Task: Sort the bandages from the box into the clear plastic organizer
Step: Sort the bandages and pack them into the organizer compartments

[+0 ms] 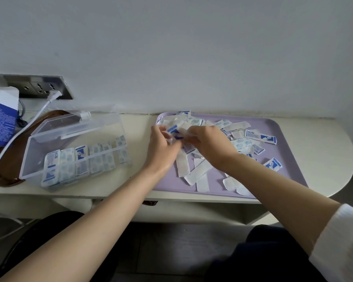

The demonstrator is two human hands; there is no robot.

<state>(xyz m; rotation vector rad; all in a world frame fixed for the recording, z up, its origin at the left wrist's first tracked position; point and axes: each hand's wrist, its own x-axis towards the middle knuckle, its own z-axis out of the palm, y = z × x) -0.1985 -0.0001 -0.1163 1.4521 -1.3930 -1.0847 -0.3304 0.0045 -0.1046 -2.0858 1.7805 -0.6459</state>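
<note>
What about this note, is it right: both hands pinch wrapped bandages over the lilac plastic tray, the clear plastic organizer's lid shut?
No: the head view shows the clear plastic organizer with its hinged lid raised open. The left hand and right hand do pinch wrapped bandages over the lilac plastic tray.

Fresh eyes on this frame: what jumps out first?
The left hand and right hand meet over the lilac tray at centre right, both pinching bandages from the loose pile there. Left of them the clear organizer sits with its lid open, a row of sorted packets inside.
</note>
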